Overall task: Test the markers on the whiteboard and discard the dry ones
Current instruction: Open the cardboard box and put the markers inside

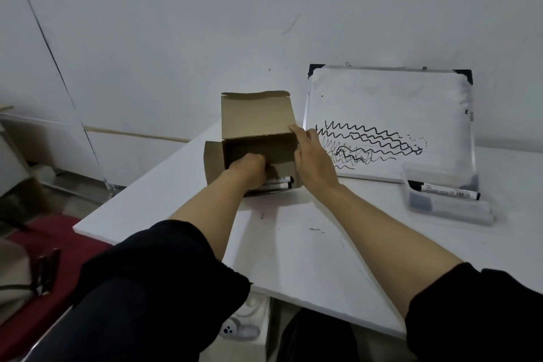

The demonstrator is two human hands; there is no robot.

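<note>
Table: white top [308, 258], faint ink smudges, set against a pale wall [176, 23].
Whiteboard: leans on the wall at the table's far right [390, 97], covered in black wavy lines.
Box: brown cardboard [255, 117], lid flap upright, markers [279, 182] inside.
Left hand: reaches into the box [249, 169]; grip curled down among the markers, whether it holds one cannot be told.
Right hand: grip holds the box's right wall [314, 159].
Tray: clear plastic [449, 211], in front of the whiteboard, one marker [443, 190] across it.
Floor: red mat at left [53, 244].
</note>
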